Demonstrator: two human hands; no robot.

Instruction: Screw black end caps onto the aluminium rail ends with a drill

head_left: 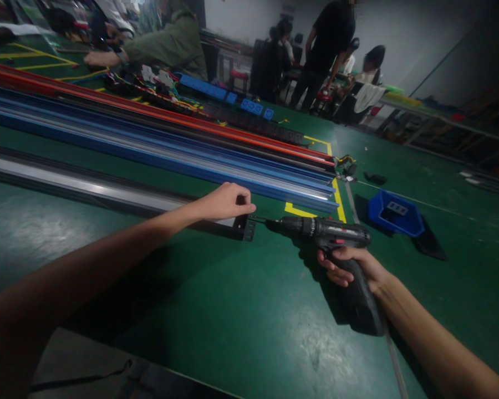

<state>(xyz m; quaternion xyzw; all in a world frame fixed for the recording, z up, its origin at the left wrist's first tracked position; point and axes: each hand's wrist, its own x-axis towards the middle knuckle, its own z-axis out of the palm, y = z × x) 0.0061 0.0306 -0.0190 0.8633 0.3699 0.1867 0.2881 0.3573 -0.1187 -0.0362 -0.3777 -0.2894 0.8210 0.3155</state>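
Observation:
My right hand (353, 266) is wrapped around the grip of a black cordless drill (341, 233), a finger near its trigger. The drill's long thin bit (266, 219) points left at the end cap (249, 230) of a long black profile with a silvery inner face (108, 191). My left hand (228, 200) lies over that end of the profile, its fingers curled and thumb and fingertip together beside the bit's tip. Whatever is between those fingers is hidden. The bit's tip looks close to the end cap; whether it touches, I cannot tell.
Behind lie long blue profiles (170, 149) and red-orange profiles (191, 119) on the green table (249, 310). Wiring and blue socket modules (203, 87) stand further back. A blue bin (395, 213) is at right. A co-worker's sleeve (166, 47) reaches in across the table; other people are beyond.

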